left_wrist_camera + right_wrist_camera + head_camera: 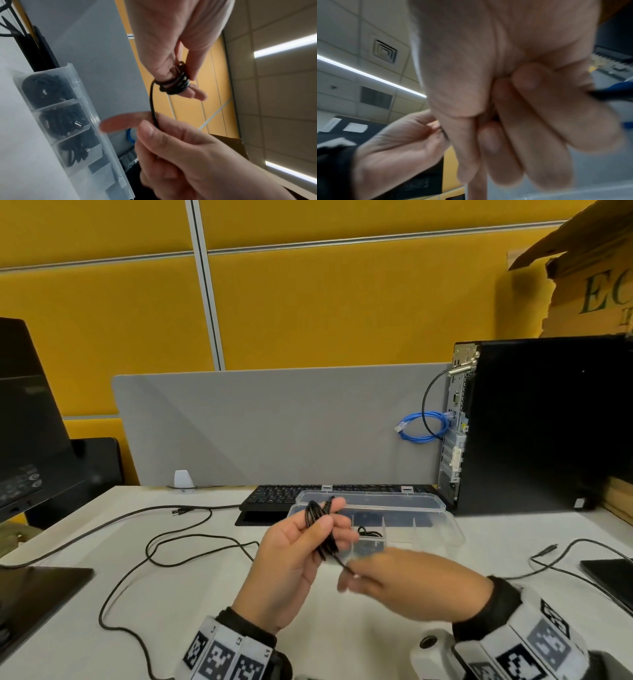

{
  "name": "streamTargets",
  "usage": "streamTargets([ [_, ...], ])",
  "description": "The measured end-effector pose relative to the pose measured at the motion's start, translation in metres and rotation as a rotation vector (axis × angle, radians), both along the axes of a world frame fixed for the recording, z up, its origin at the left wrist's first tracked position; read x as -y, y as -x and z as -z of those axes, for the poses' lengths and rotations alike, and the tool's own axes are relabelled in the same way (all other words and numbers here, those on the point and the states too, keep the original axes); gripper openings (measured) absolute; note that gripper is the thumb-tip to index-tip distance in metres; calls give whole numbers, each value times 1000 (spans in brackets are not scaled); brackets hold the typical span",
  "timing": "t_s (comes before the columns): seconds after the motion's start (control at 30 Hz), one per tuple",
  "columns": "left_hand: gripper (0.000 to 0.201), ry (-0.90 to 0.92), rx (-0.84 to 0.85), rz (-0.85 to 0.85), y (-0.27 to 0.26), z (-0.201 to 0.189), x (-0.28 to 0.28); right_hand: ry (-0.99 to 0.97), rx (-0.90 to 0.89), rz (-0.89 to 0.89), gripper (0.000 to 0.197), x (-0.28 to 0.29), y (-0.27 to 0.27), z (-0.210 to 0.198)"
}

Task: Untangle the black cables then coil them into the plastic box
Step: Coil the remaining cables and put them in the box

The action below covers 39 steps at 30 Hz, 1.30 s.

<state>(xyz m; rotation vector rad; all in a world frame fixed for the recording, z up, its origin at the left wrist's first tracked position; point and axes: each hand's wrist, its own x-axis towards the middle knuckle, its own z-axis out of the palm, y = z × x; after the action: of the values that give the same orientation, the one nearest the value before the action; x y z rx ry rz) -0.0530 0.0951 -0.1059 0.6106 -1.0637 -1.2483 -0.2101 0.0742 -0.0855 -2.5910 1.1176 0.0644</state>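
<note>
My left hand (330, 517) is raised over the white desk with a black cable (317, 529) wound in several loops around its fingers; the thumb presses on the coil (176, 82). The cable's free tail runs down to my right hand (356, 575), which is blurred and grips it in curled fingers (154, 135). Just behind the hands the clear plastic box (435, 522) lies open. In the left wrist view three of its compartments (82, 94) hold coiled black cables. The right wrist view is filled by my right hand (513, 121), with the left hand (402, 142) beside it.
Loose black cables (191, 539) trail over the desk's left half, and another (561, 556) lies at the right near a dark flat device (609, 577). A keyboard (274, 496) sits behind the box. A PC tower (548, 422) stands at the right and a monitor (27, 422) at the left.
</note>
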Motion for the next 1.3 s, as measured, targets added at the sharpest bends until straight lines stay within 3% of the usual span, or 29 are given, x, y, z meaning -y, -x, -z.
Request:
streamTargets([
  [0.1, 26, -16, 102, -142, -4, 3, 5, -25, -52, -60, 30, -19, -4, -10],
  [0.2, 41, -79, 272, -146, -6, 5, 6, 171, 31, -40, 28, -33, -1, -30],
  [0.27, 49, -105, 326, -75, -6, 2, 2, 363, 220, 43, 25, -34, 4, -41],
  [0.33, 43, -61, 355, 31, -5, -1, -3, 503, 448, 167, 27, -27, 10, -44],
  [0.43, 21, 37, 412, 128, -1, -3, -10, 509, 737, 213, 30, -13, 12, -35],
  [0.5, 15, 73, 356, 121, -1, -3, -10, 422, 821, 212, 29, -1, 11, -27],
  [0.6, 12, 113, 155, 87, -1, -7, -11, 299, 698, 213, 26, 11, 11, -14],
  [0.73, 4, 63, -91, -119, -4, -9, -5, 69, 239, 19, 24, 5, 1, 3],
  [0.83, 16, 47, 19, -230, -8, -3, 4, 98, 128, -69, 26, -13, -2, -8],
  [1.0, 25, 46, 426, -215, -4, 4, 3, 604, 275, 35, 31, -29, 5, -33],
  [1.1, 32, 93, 523, -128, 0, 0, -4, 786, 437, 111, 34, -23, 4, -33],
  [1.2, 32, 97, 427, 39, 2, -9, -12, 759, 613, 148, 34, -12, 6, -30],
  [1.3, 26, 121, 334, 46, 2, -12, -17, 513, 614, 170, 35, -1, 10, -20],
])
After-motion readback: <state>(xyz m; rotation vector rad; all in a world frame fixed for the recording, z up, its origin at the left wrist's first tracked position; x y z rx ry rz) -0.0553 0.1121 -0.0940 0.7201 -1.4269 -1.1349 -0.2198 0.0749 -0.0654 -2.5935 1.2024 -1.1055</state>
